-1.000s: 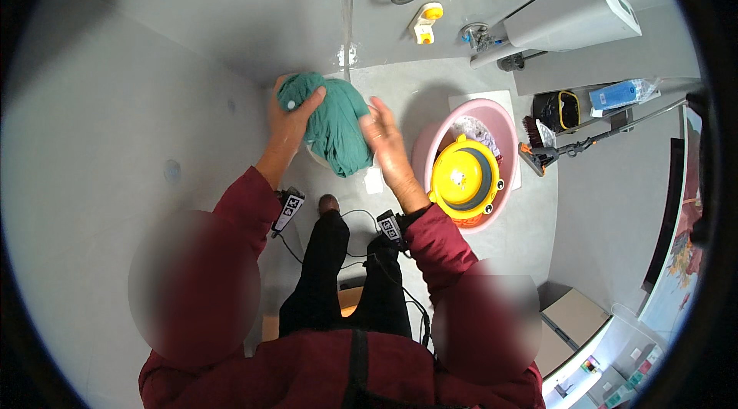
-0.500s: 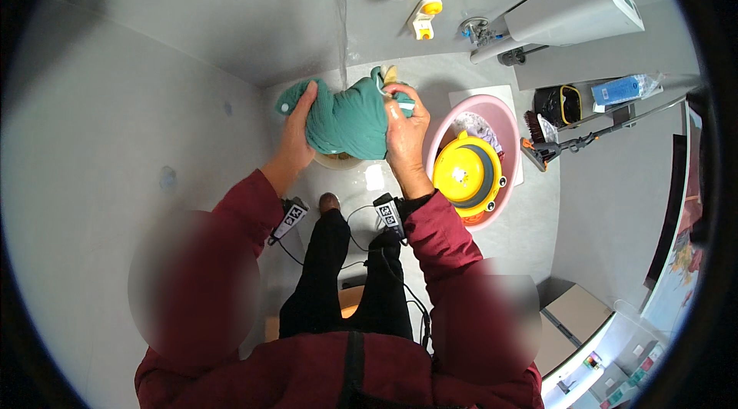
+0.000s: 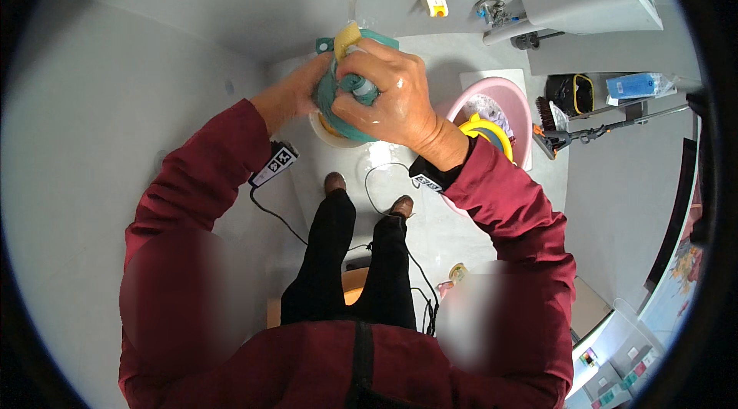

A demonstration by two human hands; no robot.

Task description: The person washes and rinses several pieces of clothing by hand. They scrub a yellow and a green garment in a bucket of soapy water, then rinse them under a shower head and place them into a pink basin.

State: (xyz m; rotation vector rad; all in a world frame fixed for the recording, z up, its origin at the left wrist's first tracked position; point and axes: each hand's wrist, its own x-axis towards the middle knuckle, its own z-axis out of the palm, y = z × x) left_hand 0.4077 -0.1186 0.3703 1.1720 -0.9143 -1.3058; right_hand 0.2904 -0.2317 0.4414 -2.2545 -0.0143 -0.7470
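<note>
1. Right hand (image 3: 388,90): fingers curled tight round bunched green cloth (image 3: 327,101), above a pale basin (image 3: 338,142).
2. Left hand (image 3: 300,88) touches the cloth's left side; fingertips hidden, so I cannot tell their grip.
3. Even pressure over the basin should suit wet cloth.
4. Left wrist tag (image 3: 278,164): black-and-white patterns; blue package (image 3: 634,86): print too small to read.

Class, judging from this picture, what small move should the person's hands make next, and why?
Probably squeeze the green cloth over the pale basin: the left hand and right hand both hold it bunched, it partly covers the basin in this view, and the right hand's skin glistens wet.
</note>
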